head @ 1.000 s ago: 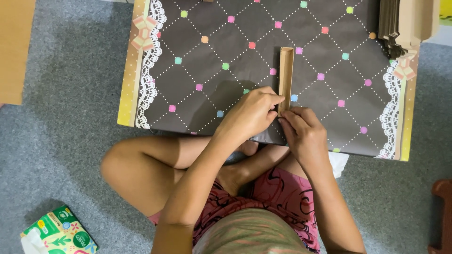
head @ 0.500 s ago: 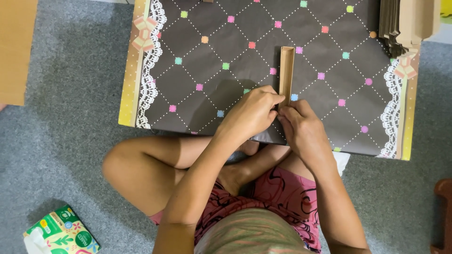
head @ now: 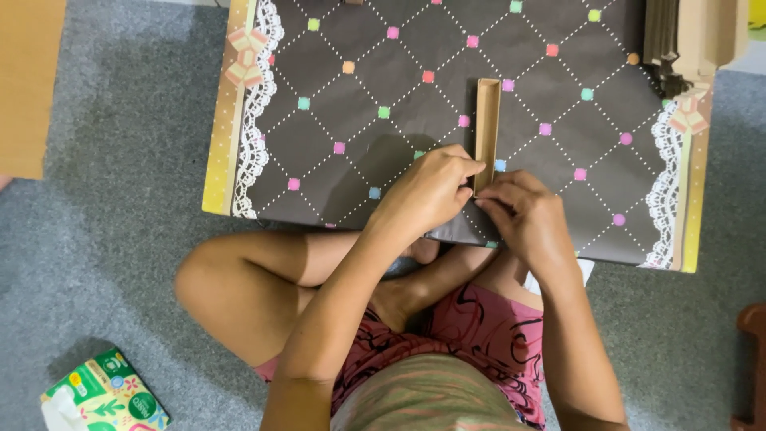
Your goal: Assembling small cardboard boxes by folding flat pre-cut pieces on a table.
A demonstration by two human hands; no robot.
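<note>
Both hands meet at the near end of a narrow cardboard tray (head: 487, 128) lying on the dotted brown board (head: 383, 160): left hand (head: 431, 191) pinching its end, right hand (head: 527, 219) pinching beside it.

Narrow brown strip of matt cardboard (head: 487, 128), dark brown smooth paper-covered board with dotted diamond pattern and printed lace edging (head: 375, 88), grey rough-piled carpet floor (head: 104, 247), green glossy plastic tissue pack (head: 108, 397), pink patterned cloth shorts (head: 479, 327)
</note>
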